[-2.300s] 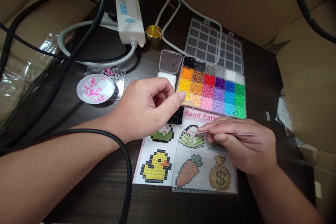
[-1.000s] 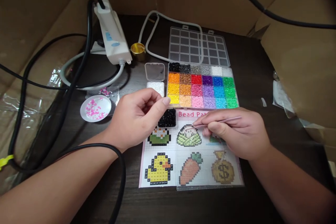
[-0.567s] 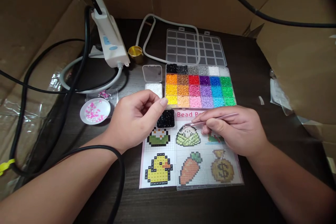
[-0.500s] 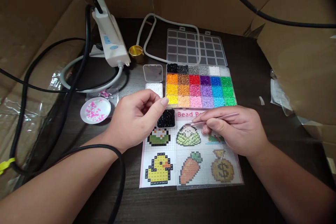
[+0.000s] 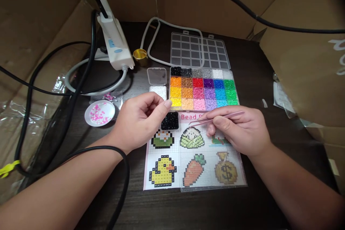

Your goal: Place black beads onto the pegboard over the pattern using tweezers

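Note:
My right hand pinches a pair of pinkish metal tweezers. Their tips are slightly apart, just above the top of the rice-ball design on the printed bead pattern sheet. A clear pegboard covers the sheet's right part. My left hand is closed, thumb against curled fingers, beside a small box of black beads; what it holds, if anything, is hidden. Behind its fingertips stands a small box of white beads with its lid raised.
A compartment box of coloured beads lies behind the sheet, its clear lid folded back. At left are a white dish of pink beads, another pegboard, a gold cup and a power strip. A black cable crosses my left forearm.
The tweezer tips have risen a little from the rice-ball design and spread slightly. The whole view has shifted a bit. My left hand keeps its pose.

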Available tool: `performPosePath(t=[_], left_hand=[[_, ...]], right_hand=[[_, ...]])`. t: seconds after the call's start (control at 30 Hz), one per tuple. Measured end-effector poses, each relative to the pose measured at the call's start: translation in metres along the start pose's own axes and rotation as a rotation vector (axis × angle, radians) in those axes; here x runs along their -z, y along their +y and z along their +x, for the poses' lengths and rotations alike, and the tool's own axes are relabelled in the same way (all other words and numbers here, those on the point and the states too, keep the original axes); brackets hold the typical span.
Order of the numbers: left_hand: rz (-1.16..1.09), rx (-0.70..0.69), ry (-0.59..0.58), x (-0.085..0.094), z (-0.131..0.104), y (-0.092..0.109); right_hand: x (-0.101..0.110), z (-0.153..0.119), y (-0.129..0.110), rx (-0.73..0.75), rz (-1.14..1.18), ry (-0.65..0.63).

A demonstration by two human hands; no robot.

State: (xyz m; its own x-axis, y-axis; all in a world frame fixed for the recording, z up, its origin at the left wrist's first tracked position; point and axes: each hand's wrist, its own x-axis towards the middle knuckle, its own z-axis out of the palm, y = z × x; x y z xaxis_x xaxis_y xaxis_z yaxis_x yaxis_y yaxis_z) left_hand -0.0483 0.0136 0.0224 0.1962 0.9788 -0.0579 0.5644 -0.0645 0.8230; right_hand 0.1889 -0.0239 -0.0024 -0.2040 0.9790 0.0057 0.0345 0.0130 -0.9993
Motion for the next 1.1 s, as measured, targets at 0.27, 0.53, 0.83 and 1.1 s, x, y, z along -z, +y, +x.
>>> performPosePath(t=[0.27,0.53,0.83,1.1], left_hand=[[0.007,-0.001,0.009,-0.001,0.000,0.001],[-0.004,-0.004,0.005,0.000,0.000,0.002],[-0.013,-0.012,0.021,-0.002,0.000,-0.002],[-0.034,-0.031,0.015,-0.003,0.000,-0.005]], right_hand=[[0.009,0.007,-0.005,0.149,0.282,0.166],[0.017,0.005,-0.007,0.136,0.279,0.176],[-0.006,-0.002,-0.016,0.432,-0.291,-0.146],[-0.003,0.000,-0.011,0.406,-0.241,-0.216]])
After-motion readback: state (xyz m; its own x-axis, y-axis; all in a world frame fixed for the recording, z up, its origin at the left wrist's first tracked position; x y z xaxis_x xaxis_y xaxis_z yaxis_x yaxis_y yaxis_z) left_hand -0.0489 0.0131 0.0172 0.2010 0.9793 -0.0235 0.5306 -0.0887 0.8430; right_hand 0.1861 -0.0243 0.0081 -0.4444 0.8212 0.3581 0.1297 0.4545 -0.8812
